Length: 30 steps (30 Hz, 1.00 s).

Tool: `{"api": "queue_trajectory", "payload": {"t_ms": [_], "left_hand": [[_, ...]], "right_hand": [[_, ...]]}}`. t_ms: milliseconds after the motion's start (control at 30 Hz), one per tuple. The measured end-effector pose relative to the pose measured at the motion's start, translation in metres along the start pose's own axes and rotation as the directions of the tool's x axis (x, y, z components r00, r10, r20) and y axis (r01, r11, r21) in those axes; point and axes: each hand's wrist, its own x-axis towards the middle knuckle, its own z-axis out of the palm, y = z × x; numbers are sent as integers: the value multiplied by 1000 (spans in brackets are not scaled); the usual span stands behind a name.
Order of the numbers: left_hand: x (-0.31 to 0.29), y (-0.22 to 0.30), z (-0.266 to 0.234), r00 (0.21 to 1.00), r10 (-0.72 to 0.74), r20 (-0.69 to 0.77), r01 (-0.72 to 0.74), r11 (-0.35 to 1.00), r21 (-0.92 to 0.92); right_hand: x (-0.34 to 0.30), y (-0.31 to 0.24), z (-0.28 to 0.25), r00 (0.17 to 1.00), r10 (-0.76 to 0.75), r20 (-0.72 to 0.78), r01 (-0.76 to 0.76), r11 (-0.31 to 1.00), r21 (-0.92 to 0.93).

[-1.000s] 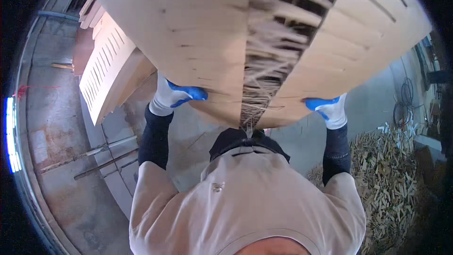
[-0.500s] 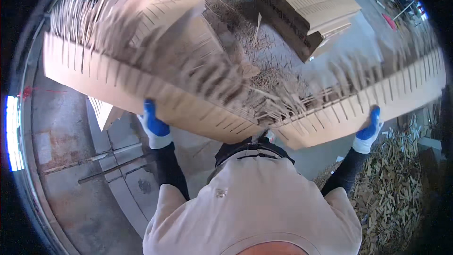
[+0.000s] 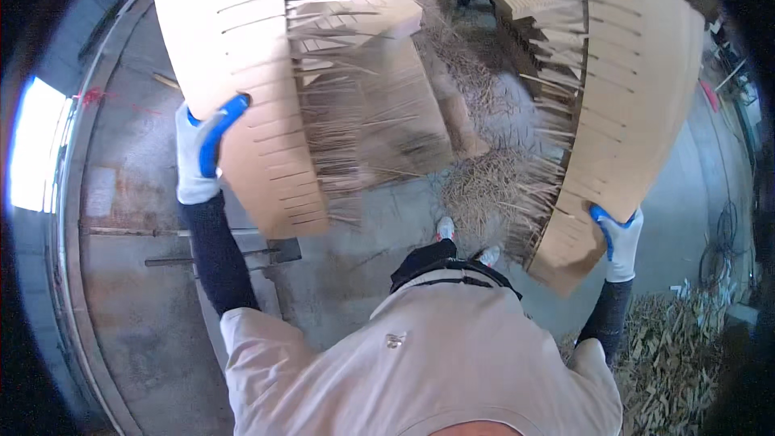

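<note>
Two slotted cardboard sheets now hang apart, one in each gloved hand, where half a second ago they ran as one long band across the middle of the frame with their fringed edges meshed. The left hand (image 3: 203, 152) is clamped on the outer edge of the left cardboard sheet (image 3: 242, 73), which fills the upper left of the frame, blue fingers wrapped over its face. The right hand (image 3: 617, 241) grips the lower corner of the right cardboard sheet (image 3: 638, 89), which rises toward the upper right. Both sheets have swung up and outward, so the thin strips (image 3: 355, 137) along their inner edges point at each other across an open gap. Through that gap shows the concrete floor (image 3: 121, 291) with a heap of loose strips (image 3: 484, 186) in the centre. As I judge it, the split is made and waste slivers are being shaken onto the heap. More cardboard scraps (image 3: 686, 347) lie at lower right.
</note>
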Motion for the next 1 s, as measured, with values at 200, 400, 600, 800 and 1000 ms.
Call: {"api": "queue_trajectory", "payload": {"t_ms": [200, 400, 600, 800, 1000], "left_hand": [[70, -90, -95, 949, -273, 158, 299, 938, -175], [111, -164, -100, 821, -336, 462, 211, 930, 301], [153, -254, -106, 831, -287, 477, 104, 922, 373], [154, -189, -105, 969, 198, 150, -237, 549, 802], [46, 56, 63, 628, 577, 522, -610, 781, -130]], "right_hand": [[3, 13, 5, 1000, 17, -18, -15, 995, 101], [1, 2, 1, 978, -33, -208, 73, 980, 187], [-26, -12, -40, 851, -55, -523, 147, 980, 136], [-66, 7, -59, 700, -22, -714, 224, 956, 190], [-35, 32, -18, 682, -109, -723, 444, 847, 292]]}}
